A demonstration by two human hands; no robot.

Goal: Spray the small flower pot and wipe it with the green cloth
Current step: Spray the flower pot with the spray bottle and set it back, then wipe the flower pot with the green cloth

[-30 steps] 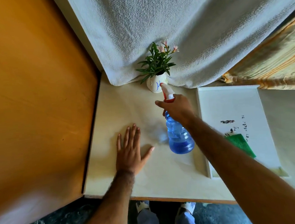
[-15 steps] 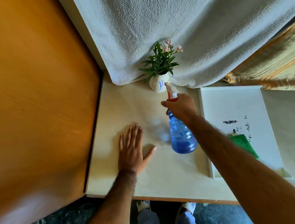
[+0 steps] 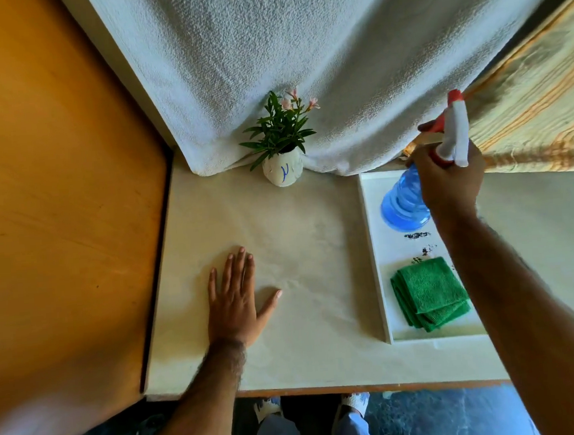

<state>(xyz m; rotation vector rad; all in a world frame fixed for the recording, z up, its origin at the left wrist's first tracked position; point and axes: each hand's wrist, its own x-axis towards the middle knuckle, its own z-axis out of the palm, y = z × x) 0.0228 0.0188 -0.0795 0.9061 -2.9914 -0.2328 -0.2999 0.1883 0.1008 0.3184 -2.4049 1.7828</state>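
Spray bottle (image 3: pixel 406 201) is held in right hand (image 3: pixel 449 178), grip closed around its neck, above white tray (image 3: pixel 372 245) at right of frame. Left hand (image 3: pixel 234 302) is laid flat, fingers spread, on desk (image 3: pixel 297 237), holding nothing. Small flower pot (image 3: pixel 283 172) stands upper center; green cloth (image 3: pixel 429 292) lies folded in tray.

hands 2 | flower pot (image 3: pixel 283 172) 1 | spray bottle (image 3: pixel 404 203) 1 | green cloth (image 3: pixel 429 293) 1 | tray (image 3: pixel 373 245) 1
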